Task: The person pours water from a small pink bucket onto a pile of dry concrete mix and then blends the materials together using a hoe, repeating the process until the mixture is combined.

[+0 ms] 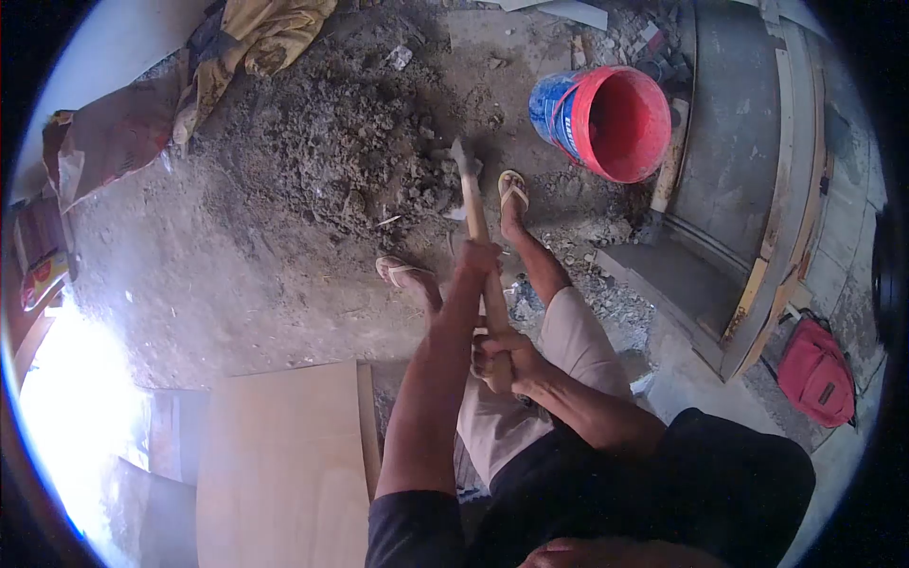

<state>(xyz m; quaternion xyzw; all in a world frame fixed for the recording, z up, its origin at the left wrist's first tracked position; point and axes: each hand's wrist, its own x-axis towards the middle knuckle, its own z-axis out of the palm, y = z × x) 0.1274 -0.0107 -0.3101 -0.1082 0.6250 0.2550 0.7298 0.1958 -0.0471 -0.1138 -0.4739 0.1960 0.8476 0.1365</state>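
Both my hands grip a long wooden-handled tool (477, 213), held steeply across the middle of the head view. My left hand (480, 257) is wrapped round the shaft at mid-length. Nearer my body, my right hand (505, 361) is closed round the lower part of the handle. The tool's mud-coated metal head (461, 156) is at the right edge of a heap of wet grey mortar or soil (341, 156). Its blade cannot be made out clearly. My feet in flip-flops stand on either side of the shaft.
A red-rimmed blue bucket (620, 123) lies tilted at the upper right, its mouth towards me. Rubble (606, 293) and a concrete step (682, 284) are on the right, with a red backpack (819, 374) beyond. Wooden boards (279, 454) lie lower left; torn sacks (118, 147) upper left.
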